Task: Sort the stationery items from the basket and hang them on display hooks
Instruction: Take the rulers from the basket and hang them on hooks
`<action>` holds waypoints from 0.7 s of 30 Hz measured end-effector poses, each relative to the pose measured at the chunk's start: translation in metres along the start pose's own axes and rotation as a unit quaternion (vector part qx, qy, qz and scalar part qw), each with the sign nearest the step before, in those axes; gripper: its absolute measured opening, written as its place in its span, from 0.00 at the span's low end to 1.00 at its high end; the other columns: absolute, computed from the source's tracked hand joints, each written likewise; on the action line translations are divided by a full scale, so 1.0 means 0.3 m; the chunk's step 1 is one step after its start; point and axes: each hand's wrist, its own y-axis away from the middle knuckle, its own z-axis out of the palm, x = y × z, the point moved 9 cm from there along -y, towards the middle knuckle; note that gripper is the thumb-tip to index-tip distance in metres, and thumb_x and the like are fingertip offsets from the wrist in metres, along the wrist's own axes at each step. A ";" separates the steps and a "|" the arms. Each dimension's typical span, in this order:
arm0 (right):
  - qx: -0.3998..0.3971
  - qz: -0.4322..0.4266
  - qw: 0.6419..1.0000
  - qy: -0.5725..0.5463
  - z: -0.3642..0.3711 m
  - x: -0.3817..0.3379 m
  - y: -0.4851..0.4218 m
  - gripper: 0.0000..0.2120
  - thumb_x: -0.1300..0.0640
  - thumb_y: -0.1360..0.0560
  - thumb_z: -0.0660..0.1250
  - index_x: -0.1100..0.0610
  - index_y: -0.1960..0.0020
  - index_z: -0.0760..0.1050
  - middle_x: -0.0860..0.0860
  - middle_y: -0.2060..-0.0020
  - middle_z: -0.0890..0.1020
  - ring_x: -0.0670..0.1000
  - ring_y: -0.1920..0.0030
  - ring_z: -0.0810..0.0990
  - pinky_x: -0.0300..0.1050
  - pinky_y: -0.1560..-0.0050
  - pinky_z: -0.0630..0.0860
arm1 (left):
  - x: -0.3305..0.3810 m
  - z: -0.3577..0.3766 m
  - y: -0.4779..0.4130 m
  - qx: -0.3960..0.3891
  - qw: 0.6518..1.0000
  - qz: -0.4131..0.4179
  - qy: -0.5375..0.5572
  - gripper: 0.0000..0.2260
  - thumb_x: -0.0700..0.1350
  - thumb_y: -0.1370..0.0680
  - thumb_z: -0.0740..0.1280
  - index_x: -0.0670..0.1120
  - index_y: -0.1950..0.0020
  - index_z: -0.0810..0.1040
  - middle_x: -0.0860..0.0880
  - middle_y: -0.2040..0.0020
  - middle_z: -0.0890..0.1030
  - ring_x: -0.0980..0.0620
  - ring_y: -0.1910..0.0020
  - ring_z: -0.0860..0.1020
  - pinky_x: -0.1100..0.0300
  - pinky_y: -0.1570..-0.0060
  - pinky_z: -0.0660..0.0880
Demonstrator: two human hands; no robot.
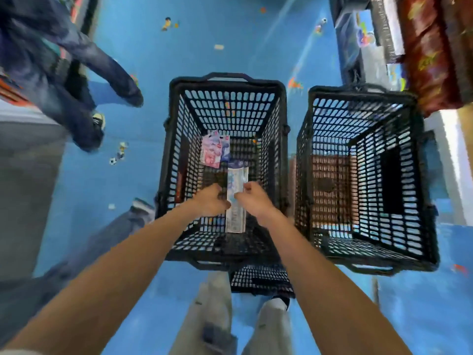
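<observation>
Blue floor [204,34], long pale packet [238,178]

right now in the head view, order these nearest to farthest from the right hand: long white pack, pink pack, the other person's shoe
1. long white pack, in the basket, gripped at its edge by the right hand.
2. pink pack, farther along the same basket, to the left.
3. other person's shoe, on the floor outside the basket, far left.
</observation>
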 end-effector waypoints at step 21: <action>0.145 0.151 0.976 -0.051 0.147 0.308 -0.417 0.26 0.60 0.23 0.67 0.58 0.26 0.68 0.60 0.32 0.76 0.61 0.34 0.78 0.57 0.34 0.77 | -0.220 0.298 -0.437 -0.056 0.975 -0.064 0.205 0.15 0.37 0.22 0.71 0.40 0.36 0.80 0.41 0.41 0.84 0.42 0.42 0.83 0.44 0.40 0.80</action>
